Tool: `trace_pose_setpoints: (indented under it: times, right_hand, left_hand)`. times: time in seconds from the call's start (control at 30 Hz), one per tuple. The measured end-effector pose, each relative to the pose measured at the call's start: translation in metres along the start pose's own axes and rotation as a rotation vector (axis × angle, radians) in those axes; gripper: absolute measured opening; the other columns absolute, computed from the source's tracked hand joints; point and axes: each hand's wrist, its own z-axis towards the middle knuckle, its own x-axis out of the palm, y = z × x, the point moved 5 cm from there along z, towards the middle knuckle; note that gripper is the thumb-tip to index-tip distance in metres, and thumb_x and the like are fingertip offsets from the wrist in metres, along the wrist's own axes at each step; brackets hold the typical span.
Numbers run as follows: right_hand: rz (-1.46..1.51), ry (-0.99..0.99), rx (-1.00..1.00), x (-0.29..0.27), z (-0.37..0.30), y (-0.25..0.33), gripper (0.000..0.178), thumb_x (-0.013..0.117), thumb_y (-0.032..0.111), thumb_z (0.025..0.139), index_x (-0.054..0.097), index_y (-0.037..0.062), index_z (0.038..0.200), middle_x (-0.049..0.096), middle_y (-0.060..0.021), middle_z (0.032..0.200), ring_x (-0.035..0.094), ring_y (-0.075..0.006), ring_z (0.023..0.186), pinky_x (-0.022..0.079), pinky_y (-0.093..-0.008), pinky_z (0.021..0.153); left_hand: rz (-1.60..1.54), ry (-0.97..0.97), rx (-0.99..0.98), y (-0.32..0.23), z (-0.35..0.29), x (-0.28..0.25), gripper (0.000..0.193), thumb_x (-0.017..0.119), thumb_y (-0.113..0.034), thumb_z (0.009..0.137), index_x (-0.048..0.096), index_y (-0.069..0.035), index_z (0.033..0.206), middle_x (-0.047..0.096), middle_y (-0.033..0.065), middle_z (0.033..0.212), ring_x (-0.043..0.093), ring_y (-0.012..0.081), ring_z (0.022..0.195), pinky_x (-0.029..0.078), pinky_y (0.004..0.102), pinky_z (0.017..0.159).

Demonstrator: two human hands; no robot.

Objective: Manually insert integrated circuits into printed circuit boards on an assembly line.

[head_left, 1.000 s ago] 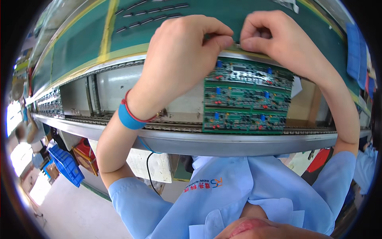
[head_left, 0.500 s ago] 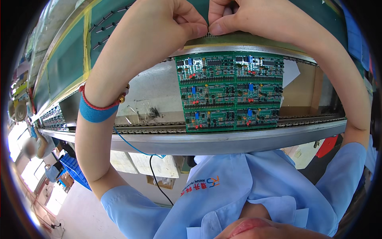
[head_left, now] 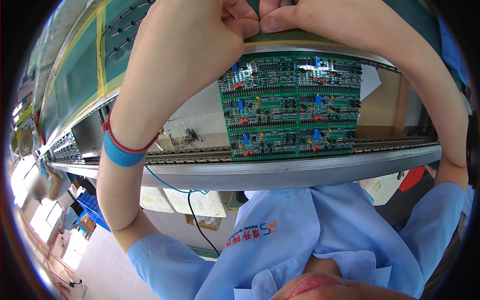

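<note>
At the top edge of the head view, my left hand (head_left: 235,17) and my right hand (head_left: 280,17) meet with thumbs and fingertips pinched together. Between them is a small part with metal pins, now almost wholly covered by the fingertips. Both hands are over the green bench mat, just beyond the metal rail. Below them, a panel of several green circuit boards (head_left: 272,116) rests across the conveyor rails, populated with black chips, blue blocks, red parts and rows of pins. My left forearm overlaps its upper left corner.
Black pinned strips (head_left: 122,42) lie in rows on the green mat (head_left: 75,67) at left, beside yellow tape. The near conveyor rail (head_left: 195,156) runs across in front of me. A blue cord (head_left: 167,184) hangs below my blue wristband (head_left: 125,150). More boards (head_left: 67,147) sit far left.
The board panel and rail appear slightly higher in the view. Both hands have shifted up toward the top edge, still pinched together; the pins between them are less visible.
</note>
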Motion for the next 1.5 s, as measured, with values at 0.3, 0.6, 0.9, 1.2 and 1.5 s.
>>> trace_pose_setpoints:
  times: [0.3, 0.6, 0.9, 1.2, 1.5]
  right_hand:
    - [0.117, -0.371, -0.511, 0.01, -0.015, -0.027, 0.009, 0.075, 0.009, 0.088, 0.074, -0.0003, 0.089, 0.067, -0.0111, 0.082, 0.066, -0.0234, 0.07, 0.051, -0.036, 0.065]
    - [-0.265, -0.671, -0.766, 0.017, -0.036, -0.019, 0.011, 0.073, 0.009, 0.077, 0.07, 0.0016, 0.084, 0.057, -0.0071, 0.083, 0.062, -0.0181, 0.065, 0.048, -0.0301, 0.049]
    - [-0.513, -1.491, -1.659, 0.042, -0.002, -0.045, 0.015, 0.073, 0.007, 0.074, 0.072, -0.002, 0.086, 0.063, -0.0074, 0.084, 0.061, -0.0145, 0.06, 0.046, -0.0263, 0.044]
    - [-0.882, -1.009, -1.372, 0.032, -0.038, -0.021, 0.013, 0.075, 0.005, 0.074, 0.073, -0.003, 0.084, 0.067, -0.0089, 0.085, 0.063, -0.0159, 0.061, 0.047, -0.0277, 0.042]
    - [-0.508, -0.747, -1.057, 0.026, -0.026, -0.028, 0.015, 0.074, 0.007, 0.073, 0.072, -0.0018, 0.085, 0.065, -0.0059, 0.083, 0.062, -0.0147, 0.06, 0.047, -0.0281, 0.041]
  left_hand:
    - [-0.012, -0.279, 0.234, 0.029, -0.017, 0.013, 0.012, 0.076, -0.008, 0.089, 0.079, -0.006, 0.101, 0.072, 0.0013, 0.081, 0.061, 0.0075, 0.067, 0.049, 0.0255, 0.062]
    - [0.321, -0.651, 0.702, 0.013, -0.029, 0.018, 0.019, 0.078, 0.004, 0.077, 0.077, -0.007, 0.092, 0.068, 0.0033, 0.086, 0.063, 0.02, 0.064, 0.049, 0.0295, 0.057]
    - [0.592, -0.77, 0.834, 0.017, -0.028, 0.03, 0.026, 0.078, -0.003, 0.07, 0.08, -0.013, 0.094, 0.069, -0.0025, 0.086, 0.064, 0.0145, 0.063, 0.05, 0.0267, 0.055]
    - [0.619, -0.773, 0.838, 0.015, -0.03, 0.03, 0.028, 0.077, -0.001, 0.068, 0.08, -0.013, 0.093, 0.07, -0.0026, 0.088, 0.066, 0.014, 0.067, 0.051, 0.0259, 0.055]
    - [0.543, -0.588, 0.775, -0.002, -0.03, 0.022, 0.015, 0.077, 0.0, 0.075, 0.076, -0.003, 0.09, 0.068, 0.0058, 0.082, 0.065, 0.0189, 0.064, 0.05, 0.0301, 0.056]
